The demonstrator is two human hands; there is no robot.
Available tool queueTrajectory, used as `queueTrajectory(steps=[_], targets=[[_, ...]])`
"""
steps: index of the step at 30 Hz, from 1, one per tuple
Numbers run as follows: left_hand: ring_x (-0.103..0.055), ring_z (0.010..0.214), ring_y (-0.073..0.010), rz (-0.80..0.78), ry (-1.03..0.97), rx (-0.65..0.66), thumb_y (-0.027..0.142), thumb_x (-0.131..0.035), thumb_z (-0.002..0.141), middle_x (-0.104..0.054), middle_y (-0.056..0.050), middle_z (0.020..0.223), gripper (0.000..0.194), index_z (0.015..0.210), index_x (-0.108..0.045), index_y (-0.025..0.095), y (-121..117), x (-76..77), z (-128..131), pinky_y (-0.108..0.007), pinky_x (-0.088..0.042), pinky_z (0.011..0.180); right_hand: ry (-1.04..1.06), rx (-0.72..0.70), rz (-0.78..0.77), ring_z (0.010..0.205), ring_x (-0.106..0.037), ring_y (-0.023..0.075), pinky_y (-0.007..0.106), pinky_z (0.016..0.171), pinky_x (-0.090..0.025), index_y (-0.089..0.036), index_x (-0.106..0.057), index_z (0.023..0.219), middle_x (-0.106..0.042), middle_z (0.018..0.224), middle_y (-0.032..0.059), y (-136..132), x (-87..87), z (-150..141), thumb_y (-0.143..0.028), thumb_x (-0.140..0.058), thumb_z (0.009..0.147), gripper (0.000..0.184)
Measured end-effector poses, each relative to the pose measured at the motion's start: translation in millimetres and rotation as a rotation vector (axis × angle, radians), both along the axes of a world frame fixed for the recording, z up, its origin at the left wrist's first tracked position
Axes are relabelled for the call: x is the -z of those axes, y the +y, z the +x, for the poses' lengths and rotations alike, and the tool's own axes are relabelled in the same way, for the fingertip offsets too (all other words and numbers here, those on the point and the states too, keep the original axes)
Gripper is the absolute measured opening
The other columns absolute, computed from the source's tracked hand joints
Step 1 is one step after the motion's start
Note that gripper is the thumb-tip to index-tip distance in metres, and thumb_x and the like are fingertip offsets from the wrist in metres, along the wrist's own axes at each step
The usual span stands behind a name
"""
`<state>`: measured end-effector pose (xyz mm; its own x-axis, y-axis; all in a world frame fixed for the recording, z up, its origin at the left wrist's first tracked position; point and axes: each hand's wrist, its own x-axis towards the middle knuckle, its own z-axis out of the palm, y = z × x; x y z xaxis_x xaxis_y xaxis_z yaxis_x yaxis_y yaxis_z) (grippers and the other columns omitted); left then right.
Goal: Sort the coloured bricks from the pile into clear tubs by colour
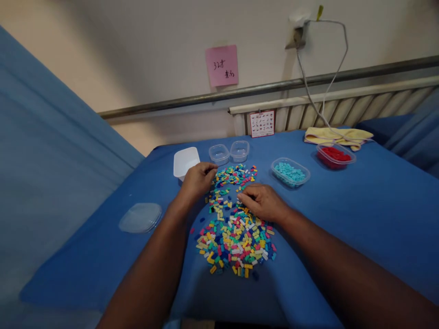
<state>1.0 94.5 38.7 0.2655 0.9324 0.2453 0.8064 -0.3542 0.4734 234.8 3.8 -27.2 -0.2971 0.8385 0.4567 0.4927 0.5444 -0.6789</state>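
Two hands, fingers curled nearly together, at mixed bricks

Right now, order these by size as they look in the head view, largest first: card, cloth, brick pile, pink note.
1. Brick pile
2. Pink note and cloth: too alike to rank
3. Card

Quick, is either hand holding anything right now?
Left hand: curled, beside the white box; can't tell if anything's held.
Right hand: curled, at the colourful bricks; can't tell if anything's held.
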Motion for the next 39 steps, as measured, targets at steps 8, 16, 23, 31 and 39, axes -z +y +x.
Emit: queueTrajectory(steps=[8, 16, 23, 31, 39], targets=[[-0.071, 0.111, -0.024, 0.059, 0.199, 0.036, 0.031, -0.054, 0.099, -0.078, -0.008, 0.119, 0.033, 0.119, -0.079, 0.024, -10, 18.6, -22, -0.032, -0.053, 0.1, 0.025, 0.009, -0.028, 0.064, -0.054, 0.0148, 0.03, 0.064, -0.037, -0.022, -0.053, 0.065, -0.057, 0.065, -0.0012, -3, 0.9, 0, -0.038, -0.057, 0.104, 0.043], [-0.07, 0.107, -0.0251, -0.01, 0.517, 0.163, 0.023, -0.053, 0.097, -0.074, -0.01, 0.12, 0.037, 0.126, -0.076, 0.026, -18, 15.5, -11, -0.031, -0.052, 0.086, -0.003, 0.008, -0.031, 0.063, -0.054, 0.0149, 0.03, 0.063, -0.037, -0.022, -0.052, 0.064, -0.055, 0.064, -0.0012, -6, -0.8, 0, -0.039, -0.056, 0.105, 0.044], [-0.071, 0.104, -0.0261, -0.016, 0.536, 0.186, 0.025, -0.057, 0.095, -0.075, -0.011, 0.116, 0.032, 0.118, -0.079, 0.026, -17, 14.8, -12, -0.031, -0.051, 0.084, -0.018, 0.006, -0.033, 0.063, -0.053, 0.0154, 0.031, 0.063, -0.037, -0.022, -0.052, 0.064, -0.055, 0.063, -0.0011, -6, 0.3, 1, -0.039, -0.056, 0.104, 0.044], [-0.072, 0.093, -0.0249, -0.067, 0.384, 0.137, 0.019, -0.058, 0.089, -0.078, -0.011, 0.103, 0.023, 0.104, -0.076, 0.019, -20, 15.3, -14, -0.032, -0.052, 0.079, 0.011, 0.013, -0.045, 0.062, -0.054, 0.0155, 0.031, 0.063, -0.038, -0.022, -0.054, 0.065, -0.057, 0.063, -0.0009, -6, 2.9, 1, -0.038, -0.057, 0.104, 0.043], [-0.063, 0.069, -0.0116, -0.416, -0.597, 0.24, 0.038, -0.075, 0.083, -0.072, -0.003, 0.086, 0.03, 0.105, -0.072, 0.017, -37, 17.7, 10, -0.025, -0.051, 0.065, 0.115, 0.017, -0.073, 0.079, -0.068, 0.0187, 0.032, 0.074, -0.052, -0.022, -0.073, 0.1, -0.075, 0.089, 0.0028, -9, -1.0, -1, -0.035, -0.063, 0.101, 0.016]])
